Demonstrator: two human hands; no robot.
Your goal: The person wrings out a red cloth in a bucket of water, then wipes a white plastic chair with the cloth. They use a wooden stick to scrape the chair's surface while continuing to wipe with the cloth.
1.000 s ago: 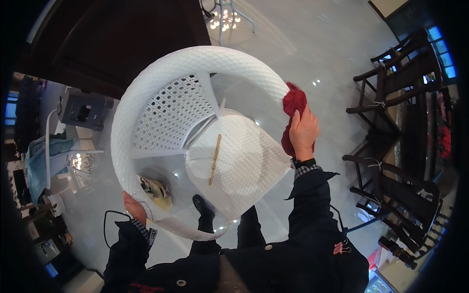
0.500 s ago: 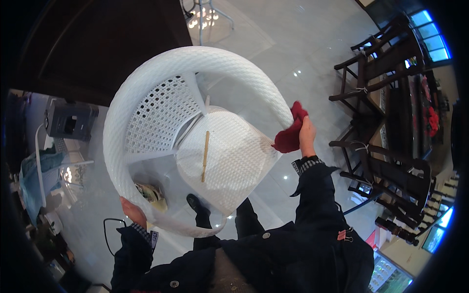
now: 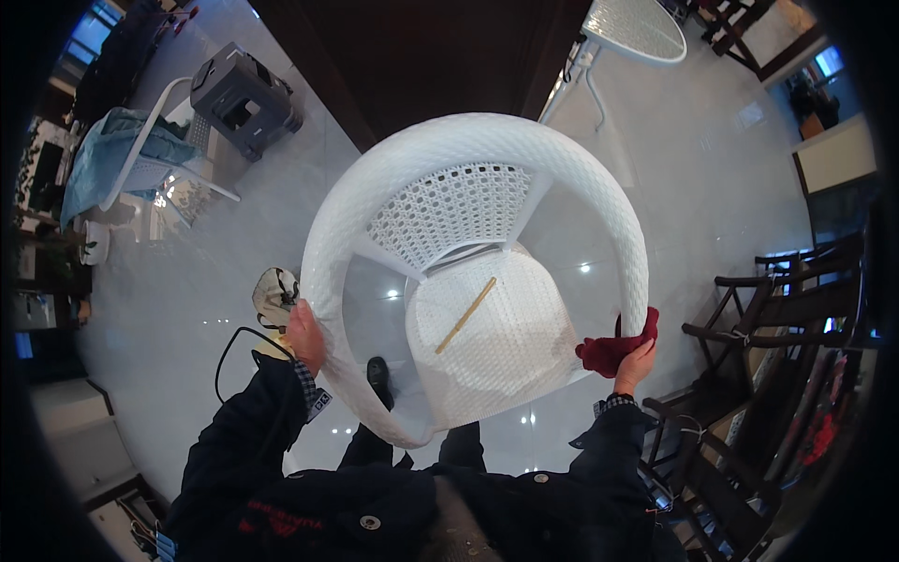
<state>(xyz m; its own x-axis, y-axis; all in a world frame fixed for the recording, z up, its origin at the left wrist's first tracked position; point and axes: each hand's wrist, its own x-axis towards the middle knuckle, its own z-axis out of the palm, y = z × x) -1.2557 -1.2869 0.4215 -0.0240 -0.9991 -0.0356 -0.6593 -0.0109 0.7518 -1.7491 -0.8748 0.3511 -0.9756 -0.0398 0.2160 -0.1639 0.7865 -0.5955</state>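
A white woven-pattern armchair [image 3: 492, 332] stands in front of me, its curved back on the far side. My left hand [image 3: 306, 337] is closed around the left armrest. In my right hand [image 3: 636, 365] is a dark red cloth [image 3: 613, 352], wrapped against the front end of the right armrest; the fingers are partly hidden by it. On the seat a thin tan stick [image 3: 465, 317] lies at a slant.
Beyond the chair rises a dark wooden panel [image 3: 403, 56]. A grey boxy machine [image 3: 245, 98] and a white chair with blue cloth [image 3: 131, 155] are at far left. Dark wooden chairs [image 3: 796, 304] line the right. A black cable [image 3: 225, 361] loops beside my left arm.
The armchair has turned clockwise and shifted right in view, its back now facing the panel. Both hands moved with it, still on the armrests. My view has turned as well.
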